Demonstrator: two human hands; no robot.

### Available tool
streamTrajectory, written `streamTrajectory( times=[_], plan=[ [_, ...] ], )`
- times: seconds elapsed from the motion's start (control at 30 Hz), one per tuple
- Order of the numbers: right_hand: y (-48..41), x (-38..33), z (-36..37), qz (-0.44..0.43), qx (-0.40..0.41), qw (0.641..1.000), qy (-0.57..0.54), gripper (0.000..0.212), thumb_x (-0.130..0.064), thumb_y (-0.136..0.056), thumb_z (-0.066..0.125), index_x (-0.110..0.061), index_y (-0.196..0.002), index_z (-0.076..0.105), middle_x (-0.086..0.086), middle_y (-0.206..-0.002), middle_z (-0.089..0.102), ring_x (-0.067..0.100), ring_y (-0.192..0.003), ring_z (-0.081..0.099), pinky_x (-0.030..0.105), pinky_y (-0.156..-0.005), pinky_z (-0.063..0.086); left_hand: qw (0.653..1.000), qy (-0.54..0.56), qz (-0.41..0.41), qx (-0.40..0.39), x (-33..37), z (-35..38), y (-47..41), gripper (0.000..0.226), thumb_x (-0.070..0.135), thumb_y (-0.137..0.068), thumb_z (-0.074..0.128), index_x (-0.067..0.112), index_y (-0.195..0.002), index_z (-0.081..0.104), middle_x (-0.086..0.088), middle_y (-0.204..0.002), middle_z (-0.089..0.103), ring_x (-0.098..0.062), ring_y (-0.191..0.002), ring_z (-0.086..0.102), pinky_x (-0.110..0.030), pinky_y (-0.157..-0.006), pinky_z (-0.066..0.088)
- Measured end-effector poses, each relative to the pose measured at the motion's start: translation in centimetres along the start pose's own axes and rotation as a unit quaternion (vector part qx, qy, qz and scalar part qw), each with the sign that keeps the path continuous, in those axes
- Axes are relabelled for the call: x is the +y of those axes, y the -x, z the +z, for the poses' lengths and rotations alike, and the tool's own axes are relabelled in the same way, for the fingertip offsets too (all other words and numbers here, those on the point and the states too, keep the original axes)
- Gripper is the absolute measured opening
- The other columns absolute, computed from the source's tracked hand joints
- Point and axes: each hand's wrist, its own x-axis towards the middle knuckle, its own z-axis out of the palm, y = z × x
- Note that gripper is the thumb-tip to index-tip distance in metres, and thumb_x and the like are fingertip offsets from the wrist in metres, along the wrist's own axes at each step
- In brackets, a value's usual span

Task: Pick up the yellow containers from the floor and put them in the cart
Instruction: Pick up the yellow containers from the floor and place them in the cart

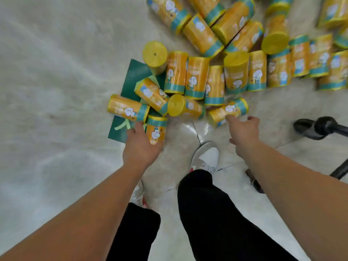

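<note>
Several yellow containers with teal bands and cartoon labels lie and stand in a heap on the pale floor (56,91). My left hand (140,146) reaches down, fingers spread, with one lying container (156,127) against its thumb side; I cannot see a closed grip on it. My right hand (244,130) is open, and its fingertips touch another lying container (228,111). A container with its yellow lid facing me (183,107) lies between the two hands. No cart basket is in view.
A dark green card (131,80) lies under the nearest containers. My white shoe (206,157) and black trouser legs stand just below the hands. A black wheel on a dark bar (320,127) sits at the right edge.
</note>
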Motion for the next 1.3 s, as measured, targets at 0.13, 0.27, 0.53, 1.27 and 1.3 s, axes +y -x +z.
streamTrajectory(
  times=[0.13, 0.27, 0.53, 1.27, 1.3],
  plan=[
    [-6.9, 1.2, 4.7, 0.062, 0.018, 0.994, -0.088, 0.095, -0.051, -0.065, 0.081, -0.015, -0.134, 0.026, 0.005, -0.114, 0.041, 0.029, -0.102, 0.049, 0.053, -0.091, 0.052, 0.999, 0.015, -0.037, 0.036, -1.4, 5.0, -4.3, 0.088, 0.043, -0.077, 0.073, 0.025, -0.145, 0.019, -0.015, -0.131, 0.04, -0.038, -0.117, 0.048, -0.051, -0.089, 0.046],
    [-9.3, 1.8, 6.8, 0.092, 0.042, 0.983, -0.15, 0.094, -0.044, -0.064, 0.083, -0.017, -0.133, 0.025, 0.006, -0.11, 0.04, 0.031, -0.102, 0.051, 0.053, -0.087, 0.055, 0.991, 0.087, -0.035, 0.092, -1.5, 7.5, -5.9, 0.086, 0.034, -0.075, 0.075, 0.025, -0.139, 0.017, -0.009, -0.128, 0.053, -0.034, -0.105, 0.06, -0.051, -0.085, 0.051],
    [-6.9, 0.6, 4.9, 0.116, 0.032, 0.972, -0.2, 0.083, -0.028, -0.072, 0.083, -0.021, -0.134, 0.028, 0.003, -0.11, 0.043, 0.029, -0.099, 0.052, 0.055, -0.082, 0.056, 0.991, 0.079, -0.029, 0.101, -0.9, 6.5, -5.5, 0.076, 0.031, -0.071, 0.08, 0.028, -0.126, 0.028, -0.006, -0.122, 0.056, -0.032, -0.105, 0.059, -0.045, -0.08, 0.049],
    [39.1, -12.7, -39.0, -0.322, 0.081, 0.89, -0.312, 0.095, -0.037, -0.061, 0.083, -0.035, -0.141, 0.032, -0.011, -0.112, 0.063, 0.0, -0.088, 0.065, 0.042, -0.087, 0.057, 0.911, 0.172, 0.364, 0.088, 33.6, -26.5, 41.6, 0.074, 0.055, -0.055, 0.072, 0.044, -0.122, 0.042, 0.026, -0.09, 0.058, -0.011, -0.083, 0.067, -0.044, -0.079, 0.056],
    [39.8, -11.9, -41.5, -0.335, 0.096, 0.884, -0.312, 0.092, -0.036, -0.062, 0.084, -0.036, -0.14, 0.034, -0.013, -0.109, 0.063, -0.003, -0.086, 0.065, 0.041, -0.086, 0.057, 0.904, 0.174, 0.383, 0.081, 35.1, -25.9, 43.9, 0.072, 0.052, -0.057, 0.074, 0.043, -0.121, 0.043, 0.025, -0.09, 0.058, -0.009, -0.081, 0.067, -0.043, -0.078, 0.057]
  ],
)
